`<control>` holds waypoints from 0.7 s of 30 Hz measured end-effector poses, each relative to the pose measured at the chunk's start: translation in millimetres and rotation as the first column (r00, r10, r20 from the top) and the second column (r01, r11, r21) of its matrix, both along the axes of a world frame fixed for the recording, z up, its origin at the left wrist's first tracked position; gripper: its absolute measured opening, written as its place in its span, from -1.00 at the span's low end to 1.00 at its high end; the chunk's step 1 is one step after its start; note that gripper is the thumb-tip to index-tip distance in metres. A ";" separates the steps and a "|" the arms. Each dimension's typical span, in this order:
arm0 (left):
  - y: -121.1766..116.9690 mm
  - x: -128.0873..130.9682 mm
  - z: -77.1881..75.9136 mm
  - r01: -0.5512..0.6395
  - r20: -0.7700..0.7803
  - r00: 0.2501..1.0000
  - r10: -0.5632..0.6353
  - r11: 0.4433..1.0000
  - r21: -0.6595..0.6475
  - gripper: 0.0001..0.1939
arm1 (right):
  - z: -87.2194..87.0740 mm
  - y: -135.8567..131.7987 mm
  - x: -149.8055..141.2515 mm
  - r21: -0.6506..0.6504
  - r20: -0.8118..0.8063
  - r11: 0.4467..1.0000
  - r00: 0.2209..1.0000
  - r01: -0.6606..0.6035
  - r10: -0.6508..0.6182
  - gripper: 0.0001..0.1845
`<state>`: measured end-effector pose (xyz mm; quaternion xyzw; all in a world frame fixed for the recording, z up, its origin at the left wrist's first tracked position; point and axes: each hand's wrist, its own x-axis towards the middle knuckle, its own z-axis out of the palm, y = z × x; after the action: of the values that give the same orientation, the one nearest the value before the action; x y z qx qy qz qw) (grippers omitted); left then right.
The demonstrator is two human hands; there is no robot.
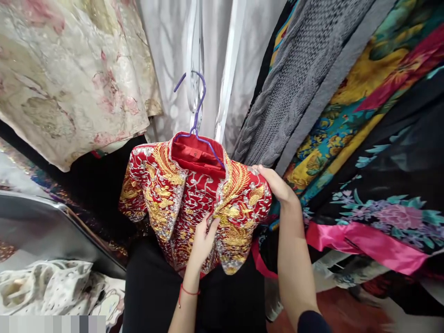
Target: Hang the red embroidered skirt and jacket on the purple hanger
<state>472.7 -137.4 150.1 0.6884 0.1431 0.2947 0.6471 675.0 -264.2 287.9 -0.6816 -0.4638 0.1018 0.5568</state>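
A red jacket (239,210) with gold and silver embroidery hangs on a purple wire hanger (200,99) over my lap, its front parted and a small size label (195,153) showing inside the collar. My left hand (204,238), with a red string bracelet at the wrist, pinches the jacket's front edge near the middle. At the shoulder on the right, my right hand (275,184) is closed on the same jacket, its fingers partly hidden behind the fabric. Above the collar, the hanger's hook overlaps a white upright bar (194,41); whether it rests on it I cannot tell.
A cream floral garment (76,78) hangs at upper left. On the right hang a grey cable knit (305,83), a yellow and teal floral cloth (319,152) and a black flowered garment with pink trim (367,245). Pale dotted fabric (45,286) lies at lower left.
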 end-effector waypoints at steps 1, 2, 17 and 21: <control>2.6 1.3 5.9 -0.015 0.014 1.000 0.016 1.000 -0.010 -0.56 | 1.2 -2.0 -2.3 0.030 -0.004 0.999 0.999 0.041 -0.041 -0.38; 6.4 3.1 13.3 -0.036 0.034 0.999 0.037 0.999 -0.009 -0.55 | 4.8 -4.6 -7.8 0.082 0.020 0.990 0.993 0.113 -0.115 -0.38; 64.9 17.5 -0.2 -0.442 0.135 0.891 0.433 0.896 0.045 -0.64 | -17.2 -12.0 -79.7 0.227 0.551 0.804 0.609 0.549 -0.571 -0.62; 64.6 -5.9 -54.1 -0.288 0.045 0.954 0.296 0.948 -0.137 -0.51 | -5.2 -8.4 -91.1 0.170 0.630 0.827 0.586 0.535 -0.509 -0.69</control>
<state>466.8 -72.8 96.0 0.6066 0.2411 0.3994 0.6438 583.9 -272.7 282.6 -0.7887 -0.4049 -0.3009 0.3515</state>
